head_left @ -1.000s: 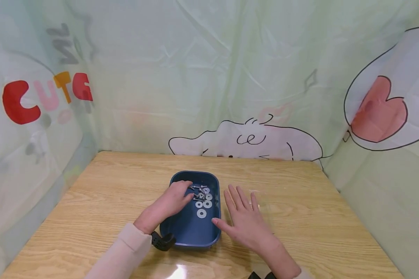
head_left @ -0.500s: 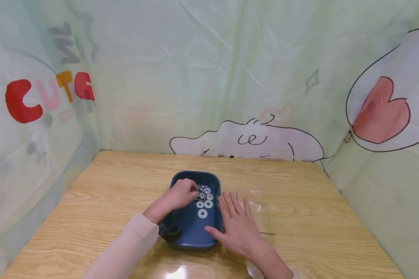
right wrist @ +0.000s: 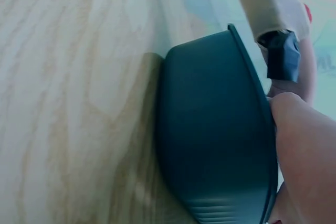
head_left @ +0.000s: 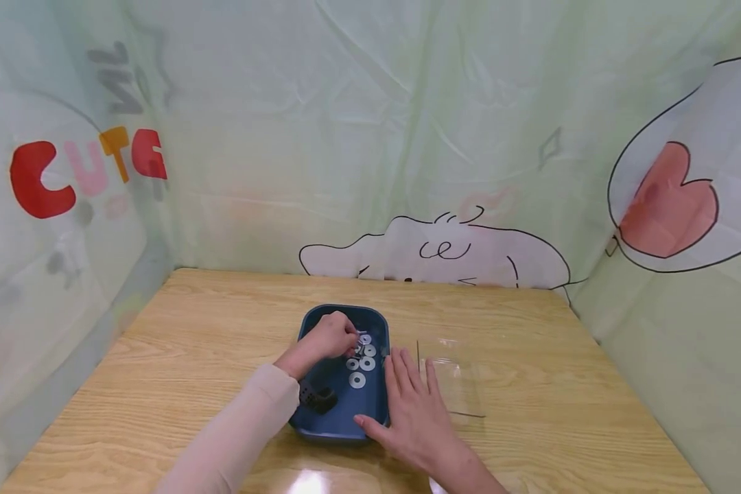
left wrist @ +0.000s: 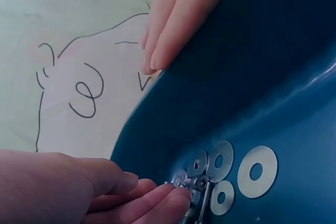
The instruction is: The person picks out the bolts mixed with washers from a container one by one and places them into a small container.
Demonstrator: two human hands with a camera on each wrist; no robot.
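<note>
My left hand (head_left: 332,334) reaches down into a dark blue tray (head_left: 346,410), its fingertips at a small pile of metal screws (left wrist: 197,183). In the left wrist view the thumb lies close to the fingers, and a screw head shows just past their tips. Whether they pinch a screw is hidden. Several flat steel washers (left wrist: 257,171) lie beside the screws on the tray floor. My right hand (head_left: 412,405) rests with straight fingers along the tray's right side, thumb over the rim. From the right wrist, the tray's outer wall (right wrist: 215,124) is visible.
Right of the tray, partly behind the right hand, lies a transparent plastic item (head_left: 460,384) with thin dark edges. A black strap (head_left: 318,398) on the left wrist hangs inside the tray. Printed cloth (head_left: 253,171) stands behind the wooden table (head_left: 222,309).
My left hand has moved right and deeper over the screws, its fingers drawing together. The right hand has shifted left against the tray's side, uncovering more of the transparent item.
</note>
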